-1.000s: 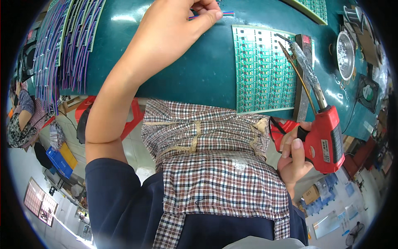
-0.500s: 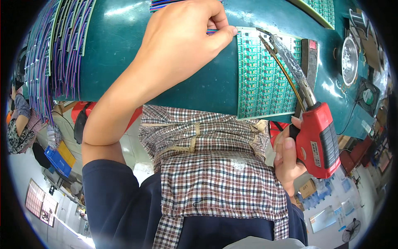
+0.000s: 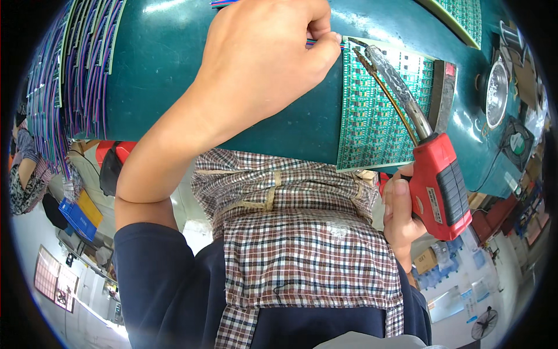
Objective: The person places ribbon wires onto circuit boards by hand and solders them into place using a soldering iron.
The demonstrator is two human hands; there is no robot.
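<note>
My right hand (image 3: 401, 212) is wrapped round a red and black soldering gun (image 3: 439, 186). Its long grey tip and thin brass-coloured feed tube reach up over a green circuit board panel (image 3: 372, 122), ending close to the upper left corner. At that same corner, my left hand (image 3: 273, 46) pinches the end of a few coloured wires (image 3: 310, 43) between thumb and fingers, right against the board's edge. Most of the wire length is hidden under the hand. Whether the tip touches the wires or the board I cannot tell.
A dark metal bar (image 3: 443, 96) lies along the panel's right side. Bundles of wired boards (image 3: 87, 64) hang over the table's left end. Another stack of panels (image 3: 459, 23) sits at the far right, near a round metal dish (image 3: 497, 93) and a small fan (image 3: 517, 139).
The soldering gun has shifted slightly left and up, its tip nearer the board's upper left corner and my left fingers. The whole view has turned a little; my left hand keeps its pinch.
</note>
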